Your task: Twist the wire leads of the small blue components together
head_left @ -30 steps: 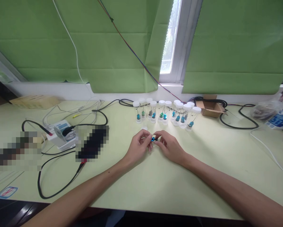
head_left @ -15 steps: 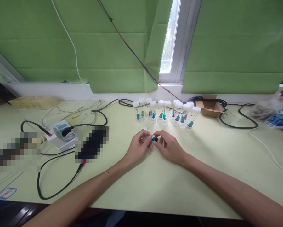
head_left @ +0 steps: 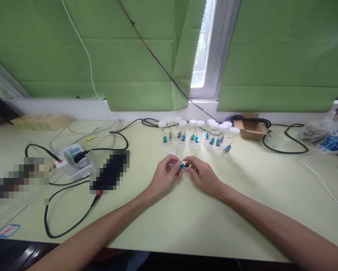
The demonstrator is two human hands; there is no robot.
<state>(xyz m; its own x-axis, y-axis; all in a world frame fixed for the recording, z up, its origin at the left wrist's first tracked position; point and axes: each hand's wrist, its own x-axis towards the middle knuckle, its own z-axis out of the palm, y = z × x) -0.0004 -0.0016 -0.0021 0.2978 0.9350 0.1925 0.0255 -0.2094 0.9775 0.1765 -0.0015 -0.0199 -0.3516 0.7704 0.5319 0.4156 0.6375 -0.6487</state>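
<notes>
A small blue and black part (head_left: 182, 166) is pinched between my two hands over the table; its exact kind is too small to make out. My left hand (head_left: 169, 171) is closed on its left end with thumb and fingers. From the right, my right hand (head_left: 201, 173) grips the black end between thumb and forefinger. Just behind my left hand a white cap (head_left: 172, 153) shows, its lower part hidden by the fingers. Beyond both hands stand several clear tubes (head_left: 196, 140) with white caps, each holding a small blue, green or dark piece on thin wires.
An open cardboard box (head_left: 252, 131) sits at the back right near coiled black cable. On the left are a white power strip (head_left: 73, 162), a blurred dark object (head_left: 109, 171) and looping cables. A plastic bag (head_left: 312, 130) lies far right on the pale table (head_left: 185, 226).
The blue part has turned slightly between the fingers, and less of its black end shows. My right fingertips have shifted a little; both arms stay almost in place.
</notes>
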